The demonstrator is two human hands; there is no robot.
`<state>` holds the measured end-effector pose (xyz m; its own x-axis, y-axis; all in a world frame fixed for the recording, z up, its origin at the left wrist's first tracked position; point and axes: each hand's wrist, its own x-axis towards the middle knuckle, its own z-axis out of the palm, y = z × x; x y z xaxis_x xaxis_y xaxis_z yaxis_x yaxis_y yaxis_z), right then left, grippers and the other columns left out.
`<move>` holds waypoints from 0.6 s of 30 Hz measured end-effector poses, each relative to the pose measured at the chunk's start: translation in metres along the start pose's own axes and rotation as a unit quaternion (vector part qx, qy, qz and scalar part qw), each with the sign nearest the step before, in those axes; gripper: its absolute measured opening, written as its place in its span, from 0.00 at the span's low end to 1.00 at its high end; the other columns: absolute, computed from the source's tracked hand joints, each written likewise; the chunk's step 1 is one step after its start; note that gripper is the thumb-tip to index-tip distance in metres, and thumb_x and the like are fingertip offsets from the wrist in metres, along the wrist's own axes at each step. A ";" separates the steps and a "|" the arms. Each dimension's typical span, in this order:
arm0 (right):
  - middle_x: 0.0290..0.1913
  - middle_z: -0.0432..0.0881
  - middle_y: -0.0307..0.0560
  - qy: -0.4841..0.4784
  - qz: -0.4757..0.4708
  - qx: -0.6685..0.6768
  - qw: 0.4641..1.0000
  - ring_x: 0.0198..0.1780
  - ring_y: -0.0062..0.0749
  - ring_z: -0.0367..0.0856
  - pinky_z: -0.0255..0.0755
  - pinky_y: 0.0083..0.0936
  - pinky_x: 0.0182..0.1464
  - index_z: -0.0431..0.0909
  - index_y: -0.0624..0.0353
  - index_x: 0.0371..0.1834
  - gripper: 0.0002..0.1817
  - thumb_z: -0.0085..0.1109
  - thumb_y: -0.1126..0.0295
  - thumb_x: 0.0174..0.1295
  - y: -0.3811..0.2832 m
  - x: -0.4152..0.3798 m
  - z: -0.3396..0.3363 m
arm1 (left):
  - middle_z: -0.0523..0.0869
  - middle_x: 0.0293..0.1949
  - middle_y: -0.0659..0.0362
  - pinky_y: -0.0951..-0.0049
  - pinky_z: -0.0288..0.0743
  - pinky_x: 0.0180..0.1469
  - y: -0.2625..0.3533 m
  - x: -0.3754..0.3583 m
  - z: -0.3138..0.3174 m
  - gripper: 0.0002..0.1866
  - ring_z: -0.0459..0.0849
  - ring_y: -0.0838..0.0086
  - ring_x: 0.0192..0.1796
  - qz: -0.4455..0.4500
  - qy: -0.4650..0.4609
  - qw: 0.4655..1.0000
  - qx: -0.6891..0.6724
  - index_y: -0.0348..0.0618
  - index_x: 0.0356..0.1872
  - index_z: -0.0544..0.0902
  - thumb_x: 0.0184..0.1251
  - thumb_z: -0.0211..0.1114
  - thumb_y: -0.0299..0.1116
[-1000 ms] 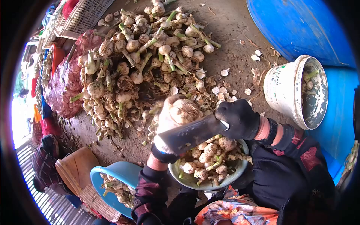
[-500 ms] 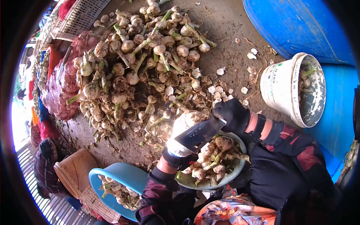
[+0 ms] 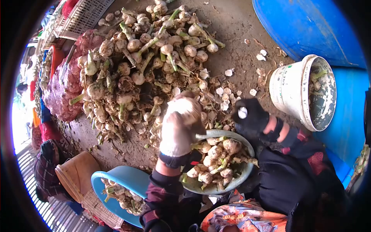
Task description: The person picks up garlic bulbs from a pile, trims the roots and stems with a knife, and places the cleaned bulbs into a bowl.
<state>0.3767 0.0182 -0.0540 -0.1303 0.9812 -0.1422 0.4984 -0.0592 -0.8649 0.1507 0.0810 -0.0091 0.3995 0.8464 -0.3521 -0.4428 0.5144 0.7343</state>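
- Above the round grey bowl [image 3: 247, 149] of trimmed bulbs, between the garlic heap [image 3: 143, 65] and white plastic bucket [image 3: 288, 91], little ground lies bare
- Left white-gloved hand [image 3: 176, 131] clasps a pale, papery garlic bulb [image 3: 184, 106]
- Right black-gloved hand [image 3: 251, 116] is fisted; its knife is hardly visible

Garlic bulb [image 3: 188, 109]: one whole head, pale cream with dirty brown streaks on its papery skin, rounded and plump. Held raised in the white-gloved left hand [image 3: 177, 133], fingers wrapped around its lower part, above the near edge of the heap on the ground and just beside the bowl's far rim.

Knife: gripped in the black-gloved right hand [image 3: 250, 118]; only a pale spot of the handle end shows at the fist, blade not discernible.
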 end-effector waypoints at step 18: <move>0.24 0.81 0.58 -0.039 0.167 -0.036 0.984 0.28 0.44 0.82 0.74 0.34 0.35 0.80 0.65 0.32 0.16 0.63 0.64 0.43 0.025 0.015 0.025 | 0.84 0.41 0.48 0.61 0.85 0.47 -0.007 0.006 0.028 0.20 0.86 0.56 0.42 0.101 0.130 0.950 -0.266 0.39 0.38 0.77 0.58 0.66 0.47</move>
<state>0.3660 0.0267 -0.0902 -0.0134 0.8915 -0.4529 0.5836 -0.3608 -0.7275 0.1791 0.0785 -0.0001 0.0816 0.9051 -0.4174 -0.8596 0.2758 0.4301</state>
